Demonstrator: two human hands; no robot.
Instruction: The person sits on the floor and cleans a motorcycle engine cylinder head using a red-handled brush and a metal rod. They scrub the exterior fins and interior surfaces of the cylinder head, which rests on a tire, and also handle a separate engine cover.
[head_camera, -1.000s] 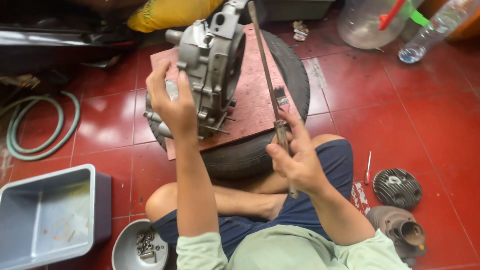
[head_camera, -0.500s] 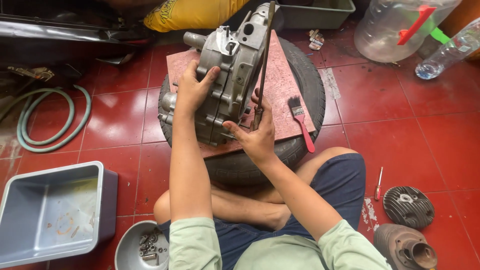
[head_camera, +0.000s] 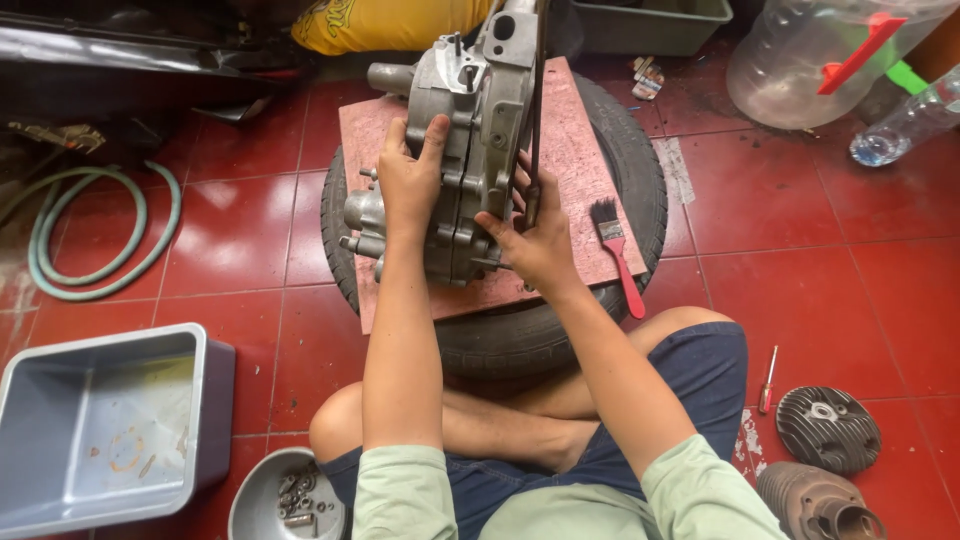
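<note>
Engine case (head_camera: 470, 140) stands on edge on a board (head_camera: 580, 170) over a tyre (head_camera: 640, 190). Left hand (head_camera: 410, 185) grasps its side; right hand (head_camera: 535, 245) grips its lower edge beside a long rod (head_camera: 538, 110). Heavy case could tip or slide off, pinching fingers.

Engine case (head_camera: 470, 150) on board (head_camera: 580, 160) on tyre (head_camera: 640, 190), brush (head_camera: 618, 255) right
</note>
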